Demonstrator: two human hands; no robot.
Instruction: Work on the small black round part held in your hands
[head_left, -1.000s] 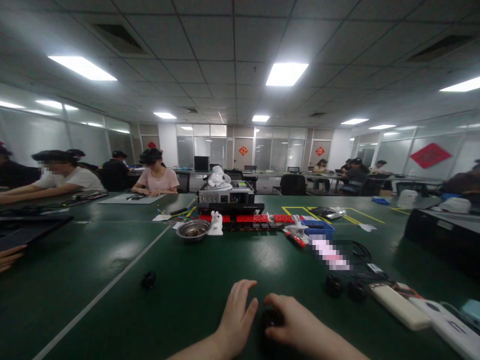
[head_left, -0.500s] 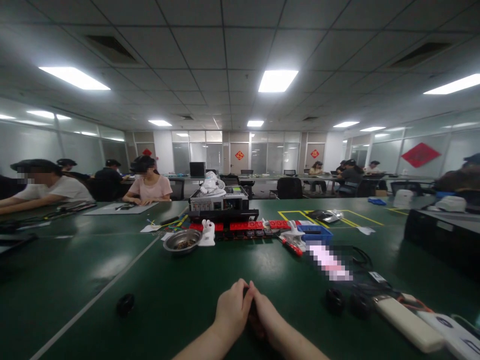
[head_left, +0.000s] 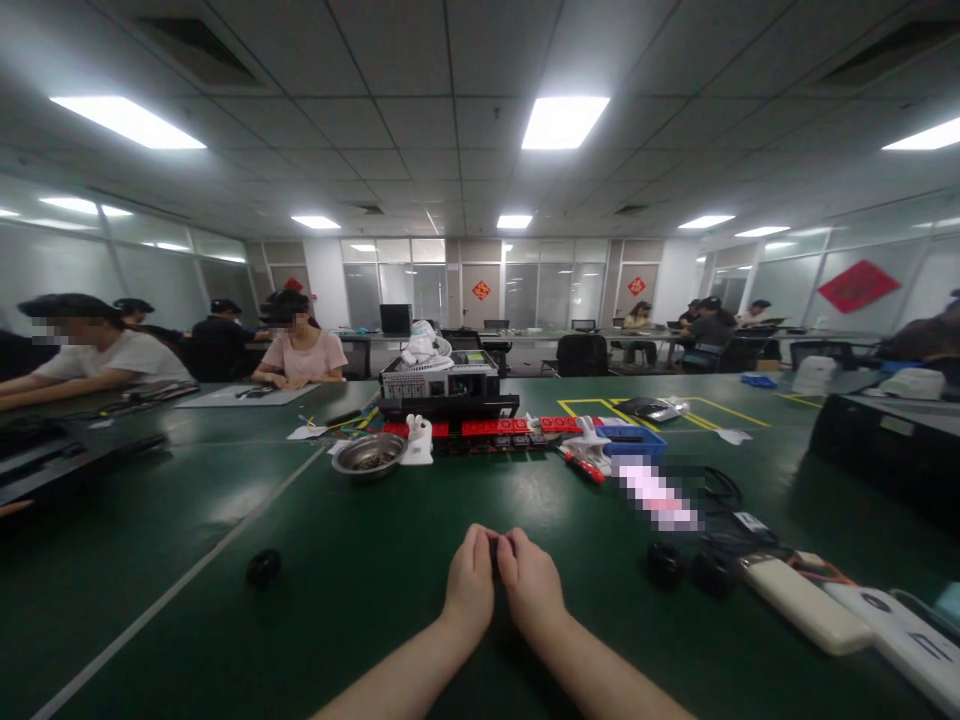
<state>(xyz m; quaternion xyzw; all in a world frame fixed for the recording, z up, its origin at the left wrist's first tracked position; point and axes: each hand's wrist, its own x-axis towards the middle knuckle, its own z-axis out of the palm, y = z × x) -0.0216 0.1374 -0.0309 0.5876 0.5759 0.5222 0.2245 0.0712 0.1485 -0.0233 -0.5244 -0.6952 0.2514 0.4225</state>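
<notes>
My left hand (head_left: 471, 575) and my right hand (head_left: 529, 578) are close together above the green table, in the lower middle of the head view. The fingers of both are curled inward round a small black object (head_left: 495, 552). Only a dark sliver of it shows between the thumbs, so I cannot tell its kind. To the left lies a round black piece (head_left: 263, 568). Two similar round black pieces, one of them here (head_left: 664, 565), rest to the right of my hands.
A metal bowl (head_left: 369, 456) of small parts stands ahead, beside a white rabbit-shaped holder (head_left: 418, 440). Behind are red trays (head_left: 495, 426) and an opened equipment case (head_left: 442, 385). A red-handled tool (head_left: 585, 467), a blue bin (head_left: 634, 440) and a cream power bank (head_left: 806, 605) lie rightward. People sit beyond.
My hands have shifted slightly forward and turned, from fingertips meeting in a peak to side by side with fingers curled. The camera has tilted a little downward.
</notes>
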